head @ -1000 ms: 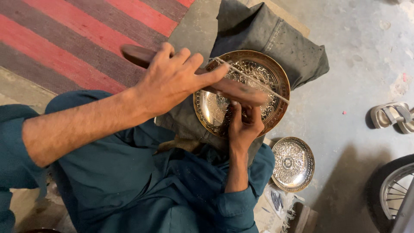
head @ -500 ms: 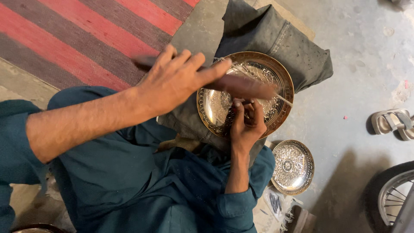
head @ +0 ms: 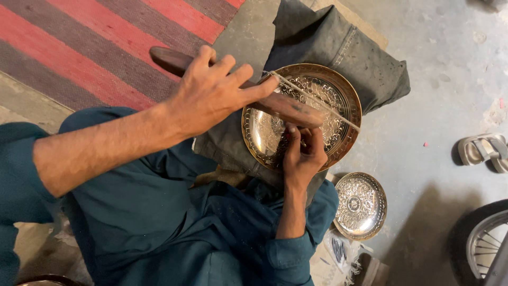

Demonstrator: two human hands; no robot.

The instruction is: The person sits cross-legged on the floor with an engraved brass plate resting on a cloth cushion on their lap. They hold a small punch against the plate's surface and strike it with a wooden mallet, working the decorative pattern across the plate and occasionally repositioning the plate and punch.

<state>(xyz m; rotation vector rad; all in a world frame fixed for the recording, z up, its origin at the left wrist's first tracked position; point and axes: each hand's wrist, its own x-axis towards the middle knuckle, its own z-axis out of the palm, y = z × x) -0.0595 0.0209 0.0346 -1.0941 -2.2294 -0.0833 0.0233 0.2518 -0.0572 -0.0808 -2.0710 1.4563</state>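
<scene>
over the brass plate (head: 264, 140) on the folded grey cloth (head: 338, 53) in your lap, your left hand (head: 211, 95) has its grip closed round a dark wooden mallet (head: 286, 108), fingers wrapped over the middle of its length. the mallet's long axis runs from upper left, over the striped rug (head: 79, 47), down to the right, and its head end sits just above your right hand (head: 302, 153). your right hand is pinched shut on a small tool at the plate's centre; the tool itself is too hidden to name, likely a chisel or punch. it lies directly below and just beside the mallet head, so the left hand is the nearer striker. count: one mallet, one brass plate, one smaller silver plate (head: 361, 205) on the floor to your right, one sandal (head: 484, 151), one wheel (head: 484, 246).
</scene>
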